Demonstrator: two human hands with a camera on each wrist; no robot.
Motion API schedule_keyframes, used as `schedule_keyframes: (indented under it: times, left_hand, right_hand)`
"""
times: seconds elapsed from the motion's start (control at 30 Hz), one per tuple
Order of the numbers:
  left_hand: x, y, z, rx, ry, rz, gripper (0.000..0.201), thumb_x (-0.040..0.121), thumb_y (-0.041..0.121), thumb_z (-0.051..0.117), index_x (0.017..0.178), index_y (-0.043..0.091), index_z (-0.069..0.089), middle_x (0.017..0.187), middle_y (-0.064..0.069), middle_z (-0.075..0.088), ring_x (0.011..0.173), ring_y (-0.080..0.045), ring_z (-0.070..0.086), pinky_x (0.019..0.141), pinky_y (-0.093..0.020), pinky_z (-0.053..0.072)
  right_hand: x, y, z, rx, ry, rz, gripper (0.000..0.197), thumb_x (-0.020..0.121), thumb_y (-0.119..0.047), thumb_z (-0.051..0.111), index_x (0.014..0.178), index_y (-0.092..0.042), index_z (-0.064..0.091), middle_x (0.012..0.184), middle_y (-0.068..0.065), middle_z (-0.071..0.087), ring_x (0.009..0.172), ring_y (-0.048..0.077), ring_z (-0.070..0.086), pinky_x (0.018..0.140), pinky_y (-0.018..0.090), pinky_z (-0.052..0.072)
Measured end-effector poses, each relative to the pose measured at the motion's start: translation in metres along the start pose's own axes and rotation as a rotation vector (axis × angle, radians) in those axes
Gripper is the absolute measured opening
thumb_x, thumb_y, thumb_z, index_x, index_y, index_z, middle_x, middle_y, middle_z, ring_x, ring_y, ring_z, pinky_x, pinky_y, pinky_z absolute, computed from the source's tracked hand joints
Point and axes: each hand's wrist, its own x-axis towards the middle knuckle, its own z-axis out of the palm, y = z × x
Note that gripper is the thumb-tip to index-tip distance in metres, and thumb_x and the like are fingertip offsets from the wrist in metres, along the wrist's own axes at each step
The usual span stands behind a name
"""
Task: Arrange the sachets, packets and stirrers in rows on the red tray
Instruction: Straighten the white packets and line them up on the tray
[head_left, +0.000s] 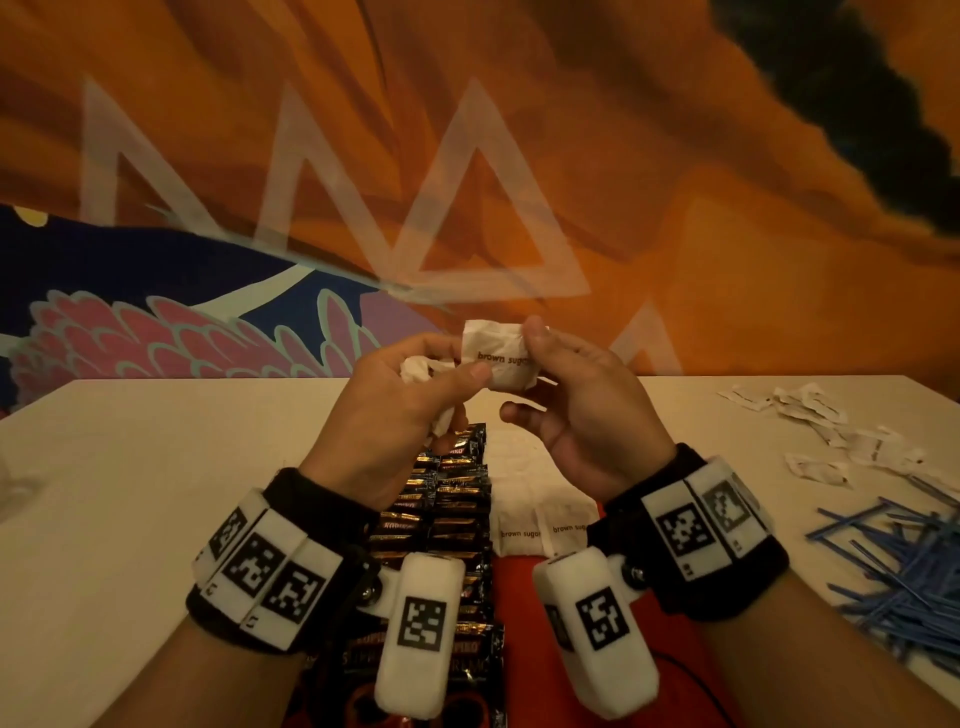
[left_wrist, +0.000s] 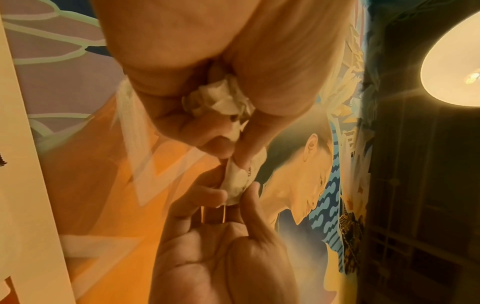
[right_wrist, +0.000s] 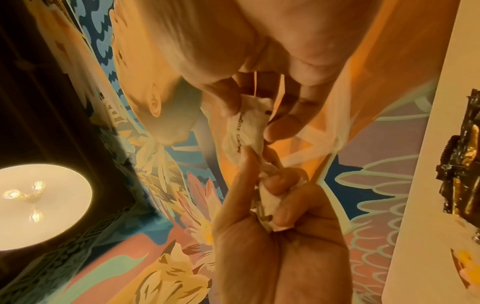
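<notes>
Both hands are raised above the red tray (head_left: 524, 603). Between them is a white "brown sugar" sachet (head_left: 501, 358). My right hand (head_left: 535, 340) pinches its right edge with thumb and fingers. My left hand (head_left: 470, 368) holds its left edge under the thumb and grips a crumpled bunch of white sachets (head_left: 415, 366) in the palm. The left wrist view shows that bunch (left_wrist: 221, 100) and the pinched sachet (left_wrist: 237, 181). In the right wrist view the sachet (right_wrist: 244, 131) hangs from my right fingers. On the tray lie rows of black coffee packets (head_left: 460, 493) and a row of white sachets (head_left: 540, 519).
Loose white sachets (head_left: 810, 415) are scattered on the pale table (head_left: 156, 467) at the far right. A heap of blue stirrers (head_left: 909, 571) lies nearer on the right. A painted wall stands behind the table's far edge.
</notes>
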Motion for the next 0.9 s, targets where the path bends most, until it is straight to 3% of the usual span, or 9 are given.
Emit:
schedule_keyframes:
  times: [0.13,0.23,0.3,0.4,0.53,0.67,0.8,0.9]
  left_hand:
    - [0.002,-0.001,-0.003,-0.043,0.032,-0.011,0.030,0.078,0.015,0.070,0.107,0.008,0.067,0.069,-0.003,0.059,0.051,-0.011,0.050,0.039,-0.020,0.037]
    - [0.003,-0.002,-0.005,-0.024,0.057,-0.032,0.014,0.089,0.004,0.065,0.102,0.007,0.067,0.066,-0.004,0.057,0.051,-0.012,0.051,0.039,-0.021,0.037]
    - [0.003,-0.003,-0.005,0.014,0.073,-0.030,0.007,0.090,0.011,0.066,0.095,0.008,0.068,0.064,-0.004,0.057,0.051,-0.013,0.051,0.039,-0.022,0.038]
    - [0.003,-0.004,-0.003,0.103,0.153,0.022,0.022,0.084,0.035,0.071,0.082,0.012,0.071,0.056,0.000,0.056,0.049,-0.014,0.052,0.041,-0.024,0.038]
    - [0.003,-0.005,-0.003,0.216,0.217,0.061,0.012,0.089,0.029,0.072,0.087,0.018,0.074,0.056,0.003,0.062,0.046,-0.013,0.053,0.040,-0.024,0.039]
    - [0.005,0.000,-0.004,0.212,0.231,0.071,0.009,0.091,0.027,0.071,0.090,0.018,0.073,0.062,0.005,0.065,0.044,-0.012,0.052,0.038,-0.022,0.037]
    - [0.004,0.006,-0.010,0.161,0.224,0.054,0.011,0.091,0.029,0.070,0.092,0.018,0.072,0.069,0.003,0.064,0.048,-0.010,0.054,0.039,-0.022,0.038]
    - [0.004,0.012,-0.012,0.139,0.225,0.054,0.010,0.092,0.027,0.069,0.093,0.017,0.070,0.071,0.002,0.064,0.048,-0.010,0.053,0.039,-0.021,0.038]
  right_hand:
    - [0.001,0.000,-0.004,-0.042,-0.060,0.006,0.036,0.087,-0.032,0.061,0.108,-0.004,0.068,0.098,0.011,0.070,0.083,0.018,0.065,0.063,0.027,0.053]
    - [0.001,0.000,-0.010,-0.263,-0.074,-0.086,0.027,0.073,-0.019,0.075,0.097,-0.006,0.071,0.090,0.008,0.071,0.078,0.015,0.065,0.064,0.025,0.053]
    - [0.001,0.001,-0.013,-0.401,-0.032,-0.146,0.014,0.077,-0.012,0.077,0.089,-0.008,0.073,0.079,0.004,0.073,0.070,0.012,0.066,0.060,0.023,0.053]
    - [0.003,0.001,-0.017,-0.530,-0.032,-0.175,0.010,0.080,-0.012,0.077,0.087,-0.006,0.074,0.074,0.004,0.073,0.066,0.011,0.067,0.059,0.025,0.053]
    - [-0.001,-0.003,-0.024,-0.674,-0.078,-0.168,0.015,0.082,-0.014,0.076,0.080,0.001,0.073,0.066,0.002,0.068,0.060,0.007,0.061,0.054,0.020,0.049]
    - [-0.010,-0.003,-0.038,-0.766,-0.115,0.004,0.017,0.081,-0.009,0.077,0.078,0.004,0.067,0.064,0.009,0.068,0.052,0.008,0.061,0.051,0.020,0.047]
    - [-0.011,0.009,-0.056,-1.089,-0.163,0.252,0.017,0.084,-0.016,0.078,0.074,-0.005,0.068,0.064,0.005,0.071,0.067,0.019,0.070,0.063,0.031,0.056]
    - [-0.011,0.018,-0.066,-1.240,-0.182,0.388,0.019,0.085,-0.023,0.077,0.082,-0.005,0.072,0.067,0.002,0.073,0.075,0.021,0.073,0.075,0.038,0.059]
